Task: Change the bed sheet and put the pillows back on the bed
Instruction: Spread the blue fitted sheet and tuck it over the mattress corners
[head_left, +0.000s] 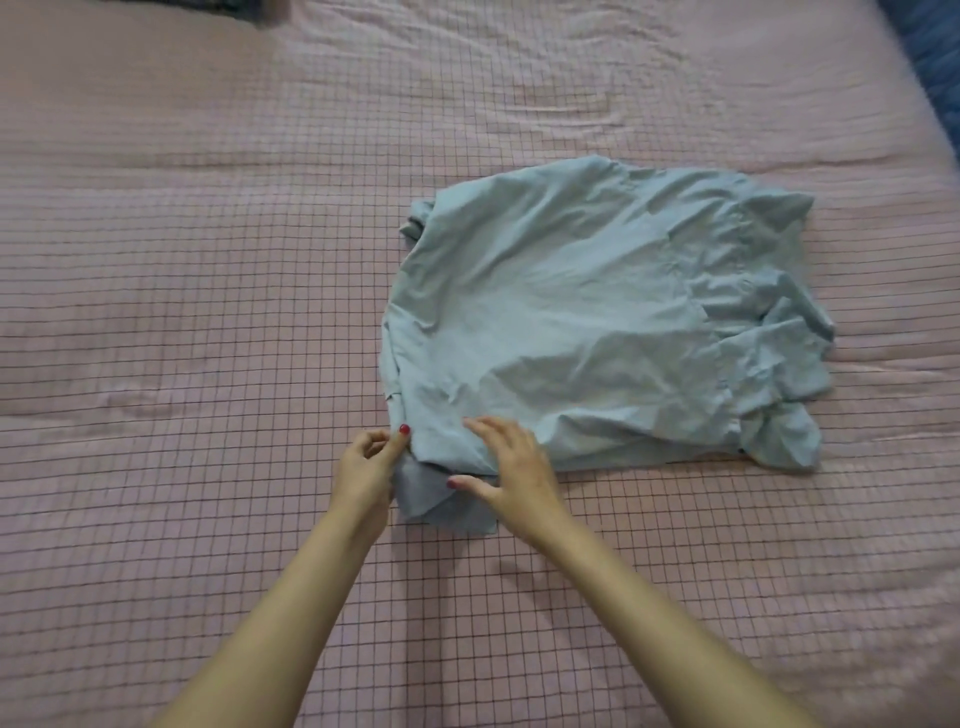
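Just one folded sheet (582, 322), two hands.

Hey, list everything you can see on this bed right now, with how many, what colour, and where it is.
Folded sheet: one, pale blue, crumpled, lying on the bed right of centre.
Bed cover: one, pink with a dark grid pattern, filling nearly the whole view.
Dark blue fabric: one patch, at the top right edge; what it is cannot be told.
Dark item: one, top left edge, blurred.
Left hand: pinching the sheet's near corner.
Right hand: fingers spread on the same corner.
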